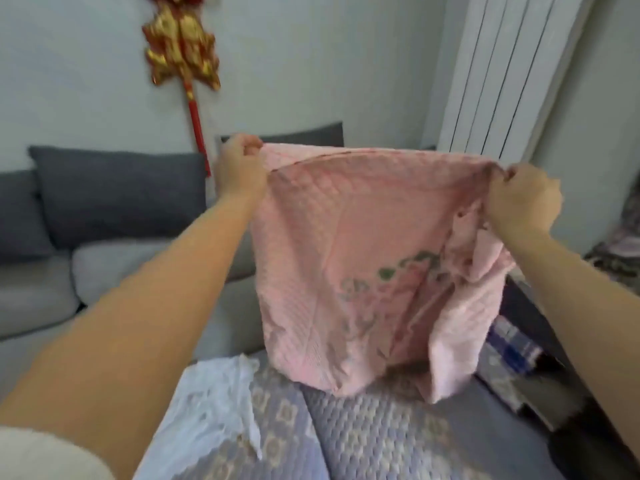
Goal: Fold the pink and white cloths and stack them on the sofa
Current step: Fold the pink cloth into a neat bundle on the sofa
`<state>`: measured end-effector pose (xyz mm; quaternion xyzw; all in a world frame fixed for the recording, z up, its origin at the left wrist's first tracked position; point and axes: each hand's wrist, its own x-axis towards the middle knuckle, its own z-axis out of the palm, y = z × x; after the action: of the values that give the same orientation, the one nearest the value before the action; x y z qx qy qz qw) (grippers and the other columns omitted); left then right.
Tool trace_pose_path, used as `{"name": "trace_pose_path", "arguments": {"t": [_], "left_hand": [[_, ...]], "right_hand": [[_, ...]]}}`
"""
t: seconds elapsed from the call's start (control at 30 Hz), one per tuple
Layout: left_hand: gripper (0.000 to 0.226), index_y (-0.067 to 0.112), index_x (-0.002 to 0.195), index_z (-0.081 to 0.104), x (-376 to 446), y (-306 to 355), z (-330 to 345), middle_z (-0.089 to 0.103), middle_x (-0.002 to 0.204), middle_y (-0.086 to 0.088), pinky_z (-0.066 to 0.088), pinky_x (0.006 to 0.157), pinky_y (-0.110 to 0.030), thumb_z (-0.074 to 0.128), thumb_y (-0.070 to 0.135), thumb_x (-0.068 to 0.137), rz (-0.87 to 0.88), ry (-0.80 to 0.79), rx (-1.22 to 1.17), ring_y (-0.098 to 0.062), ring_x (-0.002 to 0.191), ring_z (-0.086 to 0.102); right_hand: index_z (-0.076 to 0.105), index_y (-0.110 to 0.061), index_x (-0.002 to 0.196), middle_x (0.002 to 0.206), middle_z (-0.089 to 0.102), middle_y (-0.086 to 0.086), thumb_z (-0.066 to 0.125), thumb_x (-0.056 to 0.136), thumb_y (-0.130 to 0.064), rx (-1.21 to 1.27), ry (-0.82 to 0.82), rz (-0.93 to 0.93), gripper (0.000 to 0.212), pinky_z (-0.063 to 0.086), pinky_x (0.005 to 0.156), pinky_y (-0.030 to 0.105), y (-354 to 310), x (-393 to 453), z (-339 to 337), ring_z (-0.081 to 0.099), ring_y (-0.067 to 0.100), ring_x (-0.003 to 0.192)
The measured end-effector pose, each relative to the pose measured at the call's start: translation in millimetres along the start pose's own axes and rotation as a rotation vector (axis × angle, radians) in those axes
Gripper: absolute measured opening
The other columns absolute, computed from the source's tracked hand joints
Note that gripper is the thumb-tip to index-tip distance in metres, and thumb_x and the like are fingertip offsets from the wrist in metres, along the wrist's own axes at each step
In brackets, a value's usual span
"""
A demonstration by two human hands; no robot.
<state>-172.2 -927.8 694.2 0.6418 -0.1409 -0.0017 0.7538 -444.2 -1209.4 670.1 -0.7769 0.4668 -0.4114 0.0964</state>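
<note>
I hold a pink cloth [346, 258] with a green and grey pattern up in the air in front of me. My left hand [240, 168] pinches its top left corner and my right hand [523, 197] grips its top right corner. The cloth hangs down, bunched on the right side, and its lower edge touches the blue patterned cover [374, 434] on the sofa. A white cloth [211, 403] lies crumpled on that cover at the lower left, partly under my left forearm.
Grey sofa seats [38, 292] and dark grey back cushions [121, 192] stretch to the left. A red and gold ornament [180, 46] hangs on the wall. A white radiator [502, 74] stands at the right, with patterned fabric [512, 348] below it.
</note>
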Motion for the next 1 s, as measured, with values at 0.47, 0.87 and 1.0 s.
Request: {"name": "trace_pose_path", "arguments": {"t": [0.47, 0.87, 1.0], "left_hand": [[0.022, 0.008, 0.079, 0.055, -2, 240, 33, 0.056, 0.074, -0.012, 0.053, 0.068, -0.036, 0.048, -0.005, 0.063, 0.323, 0.025, -0.802, -0.03, 0.075, 0.061], [0.029, 0.011, 0.082, 0.063, 97, 128, 114, 0.063, 0.101, -0.02, 0.048, 0.058, -0.024, 0.043, -0.007, 0.093, -0.039, 0.099, -0.375, -0.026, 0.068, 0.054], [0.035, 0.006, 0.099, 0.07, 106, 91, 139, 0.063, 0.092, -0.016, 0.054, 0.066, -0.03, 0.046, -0.018, 0.089, -0.142, -0.027, -0.43, -0.02, 0.061, 0.056]], "right_hand": [[0.069, -0.006, 0.1, 0.099, 0.069, 0.027, 0.052, 0.096, -0.04, 0.219, 0.561, -0.15, 0.038, 0.04, 0.07, 0.04, -117, 75, -186, 0.061, 0.047, 0.092], [0.055, -0.007, 0.072, 0.081, 0.062, 0.013, 0.065, 0.094, -0.043, -0.128, -0.062, -0.03, 0.043, 0.047, 0.07, 0.036, -66, 142, -106, 0.059, 0.033, 0.079], [0.066, -0.007, 0.089, 0.1, 0.069, 0.02, 0.058, 0.096, -0.024, -0.186, 0.033, -0.002, 0.021, 0.045, 0.069, 0.035, -42, 145, -67, 0.063, 0.038, 0.089]]}}
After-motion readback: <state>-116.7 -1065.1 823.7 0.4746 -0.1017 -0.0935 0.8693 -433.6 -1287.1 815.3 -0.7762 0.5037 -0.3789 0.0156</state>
